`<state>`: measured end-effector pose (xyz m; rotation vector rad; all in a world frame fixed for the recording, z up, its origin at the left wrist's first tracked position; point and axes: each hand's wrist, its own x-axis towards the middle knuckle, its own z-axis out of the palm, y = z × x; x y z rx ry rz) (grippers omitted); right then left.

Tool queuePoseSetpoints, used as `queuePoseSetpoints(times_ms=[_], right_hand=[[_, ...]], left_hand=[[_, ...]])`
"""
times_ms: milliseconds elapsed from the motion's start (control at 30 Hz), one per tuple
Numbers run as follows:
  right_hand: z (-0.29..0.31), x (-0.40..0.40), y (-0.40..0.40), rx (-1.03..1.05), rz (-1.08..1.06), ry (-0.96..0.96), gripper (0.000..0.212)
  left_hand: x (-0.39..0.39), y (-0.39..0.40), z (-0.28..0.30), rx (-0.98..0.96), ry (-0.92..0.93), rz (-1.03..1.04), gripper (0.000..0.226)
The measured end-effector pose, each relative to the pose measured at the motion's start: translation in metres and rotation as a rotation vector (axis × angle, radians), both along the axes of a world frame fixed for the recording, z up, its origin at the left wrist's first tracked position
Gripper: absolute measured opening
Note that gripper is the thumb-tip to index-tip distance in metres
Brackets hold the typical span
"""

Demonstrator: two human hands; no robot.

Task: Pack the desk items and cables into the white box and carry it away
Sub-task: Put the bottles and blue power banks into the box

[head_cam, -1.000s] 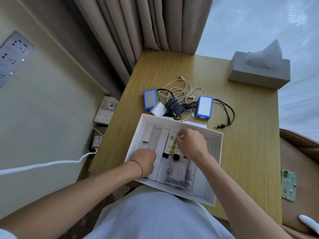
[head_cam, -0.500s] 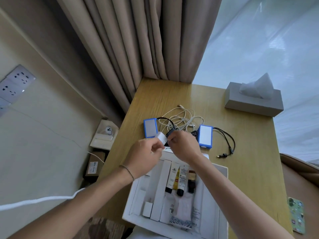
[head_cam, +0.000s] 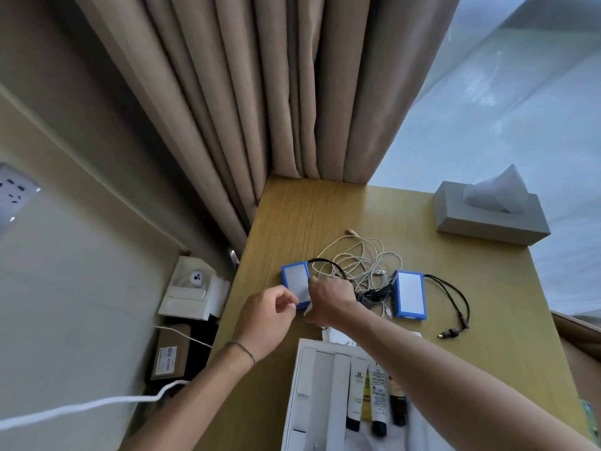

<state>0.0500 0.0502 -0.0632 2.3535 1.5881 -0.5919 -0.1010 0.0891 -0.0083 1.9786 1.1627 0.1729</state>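
both arms outstretched, left grip (head_cam: 270, 315) curled, right grip (head_cam: 330, 296) curled

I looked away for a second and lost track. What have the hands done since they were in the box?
Both hands left the white box and reached forward to the cable pile. The right hand now covers the small white charger; the left hand hovers beside the left blue pack. Tubes, right blue pack and tissue box stayed put.

Both forearms are bare, with a thin bracelet (head_cam: 241, 350) worn around the left wrist
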Motion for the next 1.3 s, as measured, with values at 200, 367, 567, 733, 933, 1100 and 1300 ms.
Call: queuePoseSetpoints(times_ms=[200,367,567,733,933,1100,1300], right_hand=[[-0.006,-0.006,0.010,-0.026,0.074,-0.087,0.058],[0.023,0.019,0.001,0.153,-0.181,0.186,0.046],[0.060,0.066,-0.044,0.464,-0.718,0.632,0.023],[0.069,0.072,-0.091,0.530,-1.219,1.139,0.033],[0.067,0.051,-0.119,0.657,-1.477,1.152,0.038],[0.079,0.034,-0.136,0.570,-1.460,1.118,0.058],[0.091,0.024,-0.157,0.579,-1.293,1.359,0.055]], left_hand=[[-0.001,0.017,-0.009,-0.010,-0.039,0.029,0.015],[0.005,0.016,-0.008,0.054,-0.230,0.034,0.019],[0.026,0.015,-0.031,-0.011,-0.273,-0.024,0.022],[0.058,0.011,-0.056,-0.096,0.126,-0.458,0.012],[0.093,-0.010,-0.078,0.116,0.437,-0.736,0.029],[0.103,-0.015,-0.098,0.163,0.554,-0.829,0.057],[0.099,-0.009,-0.105,0.094,0.538,-0.803,0.048]])
